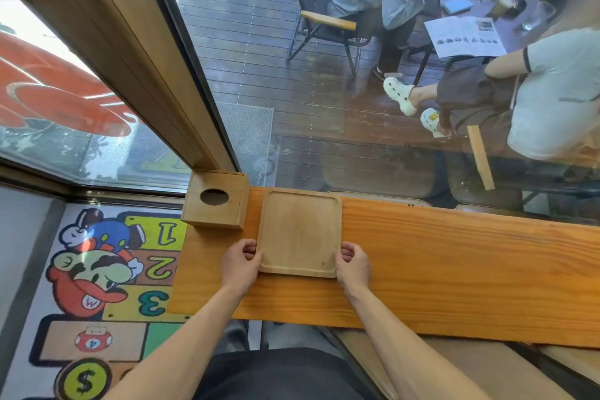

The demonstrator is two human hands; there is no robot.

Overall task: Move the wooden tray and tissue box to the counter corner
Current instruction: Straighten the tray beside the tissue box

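Note:
A pale square wooden tray (300,232) lies flat on the orange wooden counter (438,263), near its left end. My left hand (240,265) grips the tray's left edge and my right hand (353,265) grips its right edge, both near the front corners. The wooden tissue box (216,200), with an oval hole in its top, stands at the counter's far left corner against the window frame, just left of the tray and almost touching it.
A glass window runs along the counter's far edge, with a wooden frame post (136,52) at the corner. Beyond the glass two people sit at a table on a deck. A cartoon floor mat (97,269) lies left of the counter. Stools (454,367) stand below.

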